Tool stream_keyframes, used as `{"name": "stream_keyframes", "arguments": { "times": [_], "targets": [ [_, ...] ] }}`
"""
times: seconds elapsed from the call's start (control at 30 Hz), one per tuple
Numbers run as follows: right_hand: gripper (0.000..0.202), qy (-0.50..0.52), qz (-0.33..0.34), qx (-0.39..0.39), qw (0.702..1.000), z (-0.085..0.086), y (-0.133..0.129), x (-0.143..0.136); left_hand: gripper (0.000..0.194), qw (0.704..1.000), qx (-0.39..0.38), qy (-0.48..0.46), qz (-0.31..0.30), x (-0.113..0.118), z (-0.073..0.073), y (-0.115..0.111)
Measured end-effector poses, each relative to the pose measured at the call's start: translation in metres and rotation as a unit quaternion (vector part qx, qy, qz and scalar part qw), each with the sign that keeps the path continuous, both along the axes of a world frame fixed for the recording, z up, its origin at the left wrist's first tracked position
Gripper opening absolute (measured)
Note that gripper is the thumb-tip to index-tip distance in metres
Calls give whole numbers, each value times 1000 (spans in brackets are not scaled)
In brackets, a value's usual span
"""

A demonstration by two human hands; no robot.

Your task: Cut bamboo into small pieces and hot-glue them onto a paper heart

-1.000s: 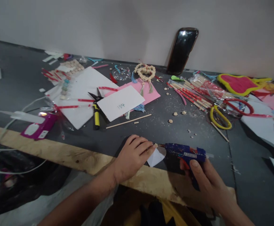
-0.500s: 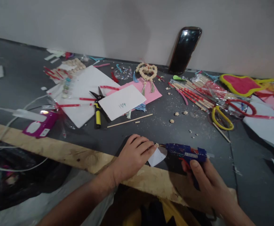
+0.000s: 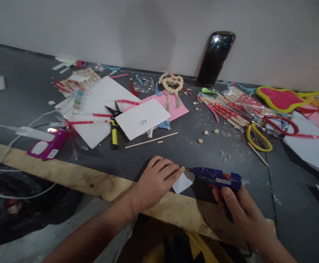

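Observation:
My right hand (image 3: 236,208) is wrapped round the handle of a blue hot glue gun (image 3: 216,177), its nozzle pointing left. The nozzle tip meets or nearly meets a small cream flower-shaped piece (image 3: 183,168) at the fingertips of my left hand (image 3: 159,177). Those fingers are drawn together, palm down, and seem to pinch the piece; the thumb is hidden. Under the nozzle lies a small white paper (image 3: 182,183) near the wooden table edge. Similar small pieces (image 3: 205,132) lie loose on the grey tabletop beyond the gun.
A thin stick (image 3: 151,140), yellow-handled pliers (image 3: 113,133) and a white card (image 3: 143,118) lie ahead. Scissors (image 3: 259,137) and wrapped sticks (image 3: 225,109) are at right. A phone (image 3: 216,58) leans on the wall. A purple device (image 3: 48,144) with white cables sits left.
The glue gun has shifted very slightly to the right, its tip still at the small piece. My left hand has not visibly moved.

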State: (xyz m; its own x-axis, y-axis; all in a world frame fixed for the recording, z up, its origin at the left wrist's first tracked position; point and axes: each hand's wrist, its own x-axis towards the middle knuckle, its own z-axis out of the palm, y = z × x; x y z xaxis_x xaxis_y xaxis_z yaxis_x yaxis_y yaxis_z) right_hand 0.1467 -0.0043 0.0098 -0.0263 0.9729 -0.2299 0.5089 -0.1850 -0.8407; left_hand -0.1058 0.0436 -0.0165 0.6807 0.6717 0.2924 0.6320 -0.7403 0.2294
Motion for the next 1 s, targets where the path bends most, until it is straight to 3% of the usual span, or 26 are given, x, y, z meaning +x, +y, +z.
{"name": "stream_keyframes", "arguments": {
  "times": [0.73, 1.0],
  "targets": [
    [29, -36, 5, 16, 999, 0, -3, -1, 31, 1000, -3, -3, -7, -1, -1, 0],
    [31, -15, -1, 15, 1000, 11, 6, -7, 31, 1000, -1, -11, -9, 0, -4, 0]
  ]
}}
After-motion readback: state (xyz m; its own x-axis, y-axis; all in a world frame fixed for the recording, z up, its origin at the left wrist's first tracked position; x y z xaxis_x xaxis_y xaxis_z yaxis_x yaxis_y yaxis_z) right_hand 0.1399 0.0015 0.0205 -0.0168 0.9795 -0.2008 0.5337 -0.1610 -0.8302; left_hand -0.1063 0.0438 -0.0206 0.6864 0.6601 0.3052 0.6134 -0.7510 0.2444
